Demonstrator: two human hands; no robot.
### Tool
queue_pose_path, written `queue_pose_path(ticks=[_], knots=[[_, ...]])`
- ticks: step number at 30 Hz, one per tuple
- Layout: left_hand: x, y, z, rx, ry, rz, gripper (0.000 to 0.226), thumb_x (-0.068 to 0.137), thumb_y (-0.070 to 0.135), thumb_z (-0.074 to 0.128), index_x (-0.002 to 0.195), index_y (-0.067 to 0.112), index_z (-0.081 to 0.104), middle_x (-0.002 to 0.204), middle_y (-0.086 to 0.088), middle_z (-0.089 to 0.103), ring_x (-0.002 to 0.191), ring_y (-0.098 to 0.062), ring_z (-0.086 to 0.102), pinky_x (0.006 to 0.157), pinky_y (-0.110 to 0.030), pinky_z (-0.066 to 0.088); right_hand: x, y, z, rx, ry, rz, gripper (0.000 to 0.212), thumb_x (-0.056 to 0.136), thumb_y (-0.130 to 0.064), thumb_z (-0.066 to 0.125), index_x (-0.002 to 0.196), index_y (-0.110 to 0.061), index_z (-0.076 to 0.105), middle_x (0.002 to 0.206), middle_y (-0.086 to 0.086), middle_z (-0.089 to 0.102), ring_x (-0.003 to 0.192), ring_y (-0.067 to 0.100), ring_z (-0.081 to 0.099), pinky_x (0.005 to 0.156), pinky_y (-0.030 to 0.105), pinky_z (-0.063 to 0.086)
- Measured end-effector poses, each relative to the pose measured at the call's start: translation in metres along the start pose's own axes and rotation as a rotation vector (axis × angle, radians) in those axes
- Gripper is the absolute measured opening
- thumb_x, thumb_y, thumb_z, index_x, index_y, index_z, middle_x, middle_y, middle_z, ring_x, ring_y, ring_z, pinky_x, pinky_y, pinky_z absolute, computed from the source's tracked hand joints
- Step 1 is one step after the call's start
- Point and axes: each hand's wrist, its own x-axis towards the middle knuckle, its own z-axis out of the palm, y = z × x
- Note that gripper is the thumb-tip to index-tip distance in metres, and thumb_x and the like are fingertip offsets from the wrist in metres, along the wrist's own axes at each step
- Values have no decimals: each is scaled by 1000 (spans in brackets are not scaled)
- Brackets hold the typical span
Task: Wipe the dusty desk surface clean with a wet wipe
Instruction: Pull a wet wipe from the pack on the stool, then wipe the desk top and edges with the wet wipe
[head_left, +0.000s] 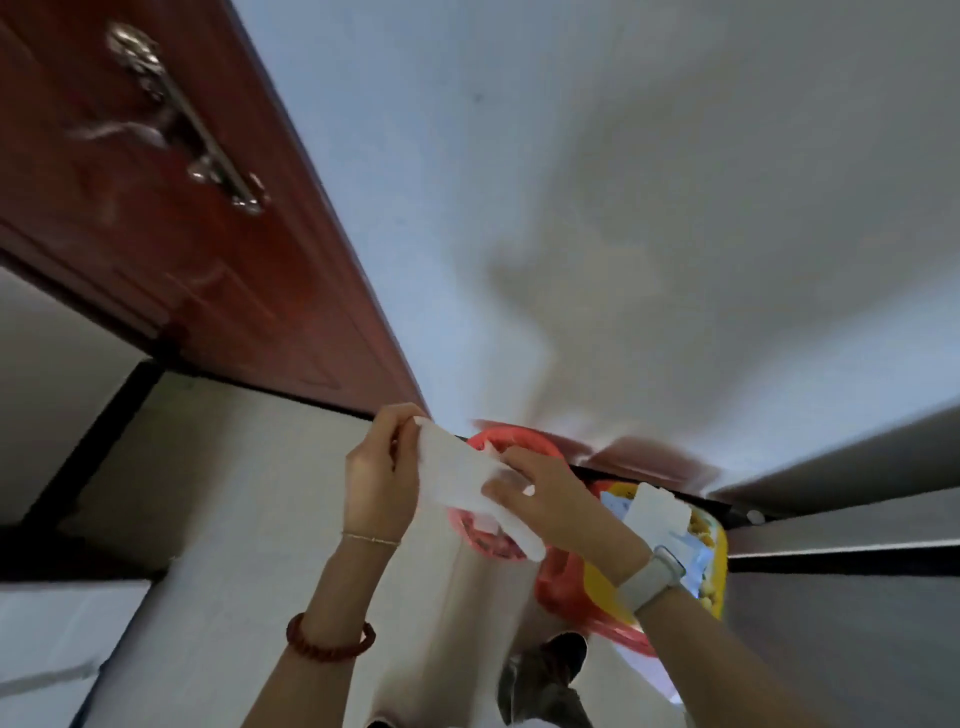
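Observation:
A white wet wipe (457, 480) is stretched between both hands in front of me, low in the head view. My left hand (382, 475) pinches its upper left end. My right hand (545, 493) grips its lower right part, with a loose tail hanging below. Right of my right wrist lies a yellow wet wipe pack (701, 551) with a white sheet (657, 509) sticking out of its top. No desk surface can be made out in this blurred, steeply tilted view.
A red plastic basket (511, 436) sits behind the hands, another red rim (558, 582) under the pack. A reddish-brown door (208, 270) with a metal handle (192, 124) is at upper left. White wall (623, 182) fills the upper right; pale floor tiles (234, 493) lie below.

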Motion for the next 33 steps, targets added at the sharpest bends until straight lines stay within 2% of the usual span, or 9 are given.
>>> queue_pose_path(ticks=[4, 8, 14, 16, 21, 26, 28, 30, 33], knots=[[-8, -19, -105, -4, 276, -130, 17, 91, 2, 44, 86, 17, 52, 70, 2, 53, 64, -4, 52, 57, -13, 35, 20, -76, 54, -67, -35, -66, 28, 84, -36, 53, 59, -30, 43, 59, -8, 47, 57, 2, 45, 56, 11, 35], [-43, -56, -226, -36, 393, -127, 12, 85, 21, 39, 80, 24, 50, 69, 12, 53, 68, 8, 51, 58, -5, 35, 31, -158, 145, 48, -46, -91, 29, 89, -17, 55, 62, -21, 46, 63, -6, 48, 63, 12, 44, 55, 11, 34], [-119, -120, -360, 63, -117, 21, 22, 80, 43, 50, 95, 32, 62, 88, 40, 59, 86, 5, 54, 78, -9, 39, 30, -256, 281, 236, -132, -83, 22, 91, -4, 40, 91, 2, 61, 84, 8, 60, 72, 13, 52, 53, 5, 37], [-145, -144, -393, 59, -170, -94, 19, 80, 42, 56, 93, 32, 67, 84, 39, 61, 91, 7, 55, 85, -10, 37, 27, -288, 317, 205, -233, -147, 28, 90, 2, 39, 91, -7, 65, 83, 2, 63, 71, 5, 56, 55, 5, 39], [-184, -184, -459, -52, 327, -378, 36, 77, 39, 62, 109, 47, 46, 120, 14, 50, 114, -5, 46, 97, -23, 36, 13, -353, 368, 61, -648, -346, 27, 90, -5, 38, 90, -19, 61, 49, -25, 56, 48, -8, 47, 48, 7, 32], [-190, -201, -509, 80, 195, -377, 74, 67, 50, 69, 130, 44, 32, 151, 10, 18, 139, -7, 7, 110, -27, 9, 24, -396, 402, 27, -923, -427, 31, 94, 3, 38, 93, -14, 63, 72, -18, 64, 64, -14, 53, 61, 5, 37], [-181, -205, -527, 43, 133, -452, 46, 71, 36, 75, 114, 30, 58, 143, 9, 37, 130, -1, 26, 104, -19, 20, 41, -404, 420, 62, -972, -427, 27, 95, -2, 41, 92, -14, 64, 77, -15, 67, 68, -13, 57, 62, 3, 38], [-170, -213, -539, -67, 170, -539, 13, 78, 26, 70, 85, 15, 68, 103, 2, 65, 91, 2, 54, 78, -11, 40, 62, -408, 440, 99, -979, -388, 24, 94, -4, 43, 91, -12, 65, 70, -20, 67, 63, -11, 57, 57, 3, 38], [-148, -239, -550, -214, 385, -704, 22, 83, 21, 64, 63, 17, 56, 62, 4, 53, 58, -9, 49, 53, -18, 39, 106, -405, 474, 175, -914, -217, 27, 95, -9, 42, 88, -17, 67, 73, -11, 67, 68, 3, 58, 60, 11, 43]])
